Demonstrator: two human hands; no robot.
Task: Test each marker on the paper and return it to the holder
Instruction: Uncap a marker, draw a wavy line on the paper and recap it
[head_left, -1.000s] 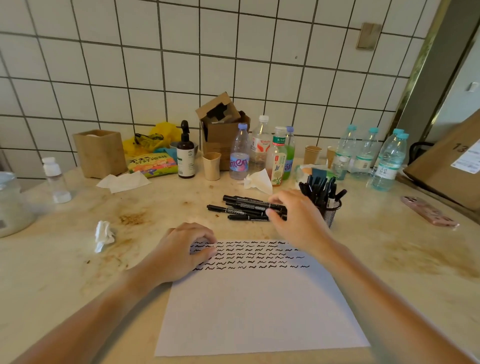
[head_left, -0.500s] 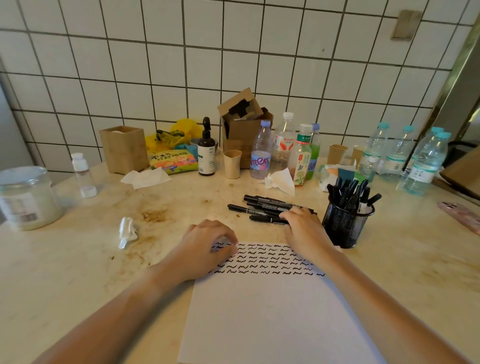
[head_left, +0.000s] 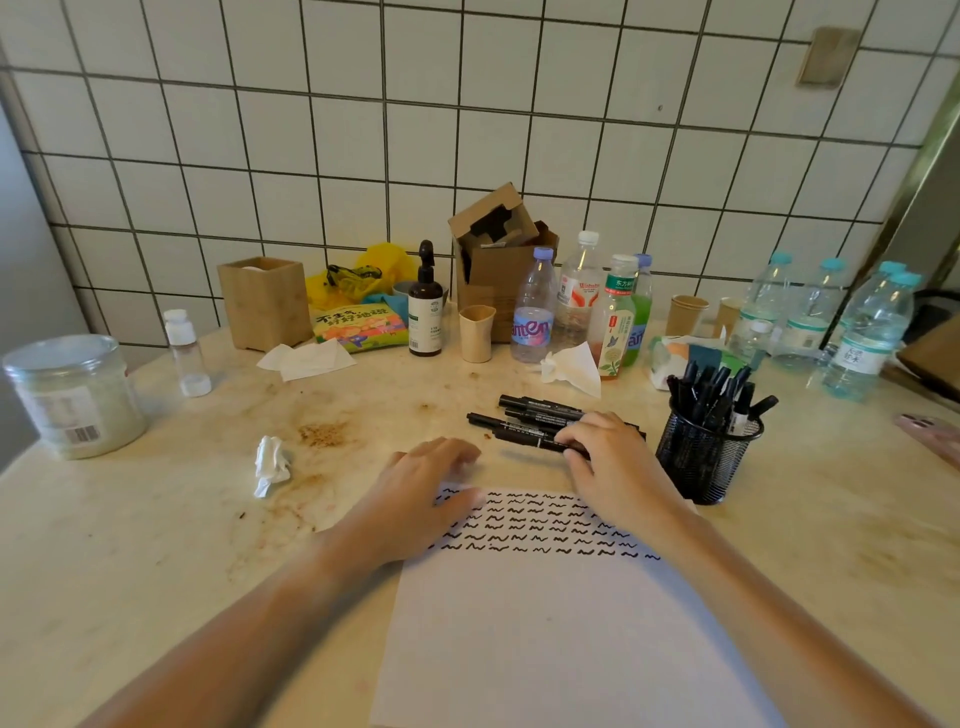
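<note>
Black markers (head_left: 540, 418) with caps on lie in a small pile behind the paper (head_left: 561, 623), where the right hand (head_left: 608, 462) pinches one, and the left hand (head_left: 421, 493) rests flat on the paper's corner.

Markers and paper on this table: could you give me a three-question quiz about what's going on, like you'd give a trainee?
1. True or false: the left hand rests on the paper.
2. Which hand is on the loose markers?
3. The holder stands on which side of the paper: A left, B right?

Key: 1 true; 2 the right hand, fingers over the pile; 3 B.
</note>
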